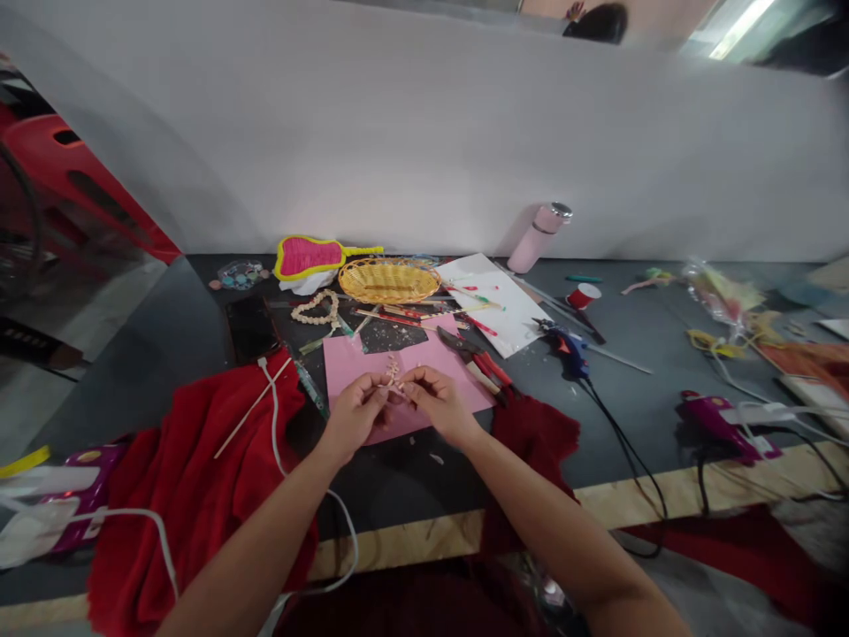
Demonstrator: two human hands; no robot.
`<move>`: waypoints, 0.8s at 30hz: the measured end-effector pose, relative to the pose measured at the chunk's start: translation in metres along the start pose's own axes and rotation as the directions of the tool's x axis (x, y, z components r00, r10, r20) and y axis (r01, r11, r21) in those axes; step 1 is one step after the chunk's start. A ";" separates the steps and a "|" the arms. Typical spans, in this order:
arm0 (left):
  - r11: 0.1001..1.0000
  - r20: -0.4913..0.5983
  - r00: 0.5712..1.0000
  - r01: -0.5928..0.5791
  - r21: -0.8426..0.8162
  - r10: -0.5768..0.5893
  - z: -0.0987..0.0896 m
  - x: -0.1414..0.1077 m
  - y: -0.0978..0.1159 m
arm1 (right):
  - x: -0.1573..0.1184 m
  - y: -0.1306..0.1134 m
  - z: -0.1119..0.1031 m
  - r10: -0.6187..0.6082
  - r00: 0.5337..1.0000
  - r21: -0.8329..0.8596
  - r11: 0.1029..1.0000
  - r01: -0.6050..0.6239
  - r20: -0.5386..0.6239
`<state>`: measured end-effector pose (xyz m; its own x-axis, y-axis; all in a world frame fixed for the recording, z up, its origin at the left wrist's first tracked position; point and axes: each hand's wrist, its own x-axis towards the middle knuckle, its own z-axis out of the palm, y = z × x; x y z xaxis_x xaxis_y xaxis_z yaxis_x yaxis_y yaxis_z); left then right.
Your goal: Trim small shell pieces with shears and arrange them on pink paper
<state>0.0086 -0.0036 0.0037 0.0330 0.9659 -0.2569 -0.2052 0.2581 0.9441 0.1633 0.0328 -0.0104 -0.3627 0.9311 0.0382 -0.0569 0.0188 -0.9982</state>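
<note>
My left hand (pixel 362 409) and my right hand (pixel 441 402) meet over a sheet of pink paper (pixel 341 367). Both have their fingertips pinched on a small cluster of pale beige pieces (pixel 393 370), too small to make out exactly. Just beyond lies a heart-shaped piece made of similar pale bits (pixel 316 308). To the right of my right hand, pliers with red handles (pixel 472 356) rest partly on the pink paper. Several red sticks (pixel 398 318) and pale crumbs lie behind the paper.
A yellow woven basket (pixel 390 281), a pink-and-yellow hand mirror shape (pixel 309 257) and a pink bottle (pixel 539 239) stand along the wall. A blue glue gun (pixel 568 351) trails a black cord to the right. Red cloth (pixel 199 433) and a phone (pixel 252 326) are on the left.
</note>
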 end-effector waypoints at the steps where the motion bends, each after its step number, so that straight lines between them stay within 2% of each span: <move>1: 1.000 0.008 1.000 0.009 -0.007 -0.009 0.001 0.000 0.000 | 0.000 0.003 0.000 0.008 1.000 0.015 1.000 -0.008 0.002; 7: 0.999 0.068 0.997 0.041 -0.015 -0.040 0.004 -0.003 0.001 | -0.001 0.003 -0.003 0.030 0.999 0.016 0.999 -0.030 0.017; 13: 0.994 0.047 0.993 0.109 0.015 -0.110 0.008 -0.007 0.009 | -0.003 -0.001 -0.002 0.035 0.999 0.016 0.999 -0.035 0.020; 24: 0.995 0.101 0.992 0.071 0.066 -0.078 0.006 -0.008 0.007 | -0.006 0.002 -0.001 -0.042 0.999 -0.040 0.998 0.043 0.031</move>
<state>0.0129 -0.0092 0.0138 0.1475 0.9401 -0.3072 -0.1370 0.3270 0.9350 0.1662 0.0275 -0.0127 -0.3889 0.9177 0.0813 -0.0348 0.0735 -0.9967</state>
